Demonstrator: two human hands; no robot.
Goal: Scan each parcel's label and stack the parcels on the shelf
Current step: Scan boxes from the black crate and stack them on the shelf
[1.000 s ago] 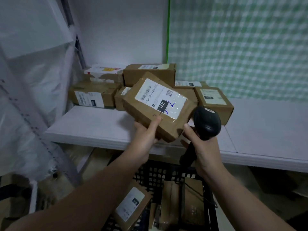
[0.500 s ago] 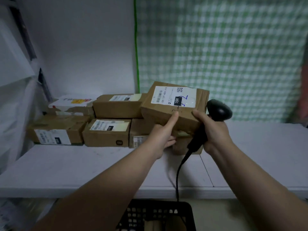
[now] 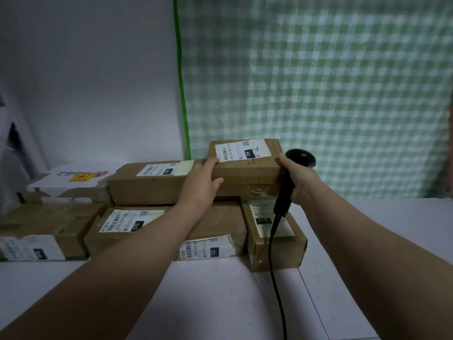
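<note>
Parcel point(image 3: 245, 171) on 2nd tier, back edge of shelf point(image 3: 220, 303): stiff cardboard, probably light; take it by the ends. Left hand point(image 3: 203, 182) clasps its left end. Right hand point(image 3: 297, 182) wraps scanner point(image 3: 301, 157), thumb bracing right end.

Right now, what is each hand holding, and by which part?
The left hand grips the top parcel at its left end. The right hand holds the black scanner by its handle, its thumb touching that parcel's right end.

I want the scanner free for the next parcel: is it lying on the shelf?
No, the right hand grips the scanner beside the parcel that the left hand holds.
</note>
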